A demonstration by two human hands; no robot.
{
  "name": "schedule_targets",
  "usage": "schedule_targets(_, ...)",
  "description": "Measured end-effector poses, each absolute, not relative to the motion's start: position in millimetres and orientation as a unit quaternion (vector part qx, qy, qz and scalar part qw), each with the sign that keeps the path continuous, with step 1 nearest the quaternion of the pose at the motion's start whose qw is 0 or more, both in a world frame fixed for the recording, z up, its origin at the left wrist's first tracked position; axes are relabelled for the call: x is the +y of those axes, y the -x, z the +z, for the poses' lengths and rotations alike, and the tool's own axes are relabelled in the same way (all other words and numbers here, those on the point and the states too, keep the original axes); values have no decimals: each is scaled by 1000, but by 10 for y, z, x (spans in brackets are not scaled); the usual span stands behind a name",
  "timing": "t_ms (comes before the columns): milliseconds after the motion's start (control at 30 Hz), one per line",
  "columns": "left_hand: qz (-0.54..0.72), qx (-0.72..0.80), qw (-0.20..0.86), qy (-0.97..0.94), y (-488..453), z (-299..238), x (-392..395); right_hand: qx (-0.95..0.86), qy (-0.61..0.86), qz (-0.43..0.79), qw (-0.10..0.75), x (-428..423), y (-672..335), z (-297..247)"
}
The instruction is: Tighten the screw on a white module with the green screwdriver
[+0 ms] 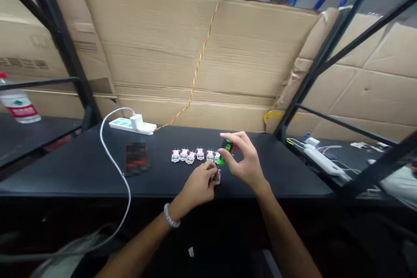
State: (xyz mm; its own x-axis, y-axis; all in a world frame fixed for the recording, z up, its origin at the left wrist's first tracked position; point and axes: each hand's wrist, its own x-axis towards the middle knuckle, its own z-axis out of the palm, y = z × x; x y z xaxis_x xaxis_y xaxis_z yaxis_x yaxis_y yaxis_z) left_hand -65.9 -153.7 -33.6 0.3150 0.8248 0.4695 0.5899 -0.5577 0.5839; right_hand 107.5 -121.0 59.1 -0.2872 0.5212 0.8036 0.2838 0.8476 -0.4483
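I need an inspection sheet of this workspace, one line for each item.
Surface: black table, dark and matte.
Job's things: row of small white parts; one part at left fingers; green-black piece at right fingers.
Clutter: blurred dark item; bottle on left shelf.
Hands: left hand pinches the part; right hand holds the piece.
Cables: white cable from power strip; red-yellow wire.
Surroundings: cardboard wall, black frame.

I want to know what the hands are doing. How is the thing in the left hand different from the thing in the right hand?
The left hand pinches a small white part low on the black table; the right hand holds a black and green tool slightly above it. The white part is paler and smaller; the tool is darker and bulkier. Both sit beside the row of white parts.
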Motion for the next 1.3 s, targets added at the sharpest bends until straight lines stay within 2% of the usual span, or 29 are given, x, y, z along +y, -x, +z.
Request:
schedule_targets(167, 378, 445, 161, -796, 656, -332, -1539, -808, 195, 216, 513, -1244, -1087, 622)
schedule_targets(367, 378, 443, 157, -798, 654, -300, -1551, -804, 234, 96, 538, -1273, -1081, 657)
schedule_targets(567, 372, 448, 158, -797, 654, -304, -1558, -808, 151, 244, 514, -1262, -1063, 578)
schedule_targets(700, 370, 458, 157, -793, 651, -306, -1556, -791, 193, 124, 568, -1264, -1000, 570)
schedule_targets(767, 376, 454, 159, -792, 651, -308, -1553, -794, 203, 90, 565, -1272, -987, 591)
schedule_targets(933, 375, 446, 167, -796, 657, -318, -1540, -815, 181, 164, 525, -1249, -1020, 628)
schedule_targets(1133, 375, 449, 158, -795, 659, -309, -1543, -806, 204, 37, 555, -1240, -1023, 601)
schedule_targets(1300, 380, 440, 160, -797, 660, -326, -1532, -840, 160, 117, 505, -1276, -1060, 608)
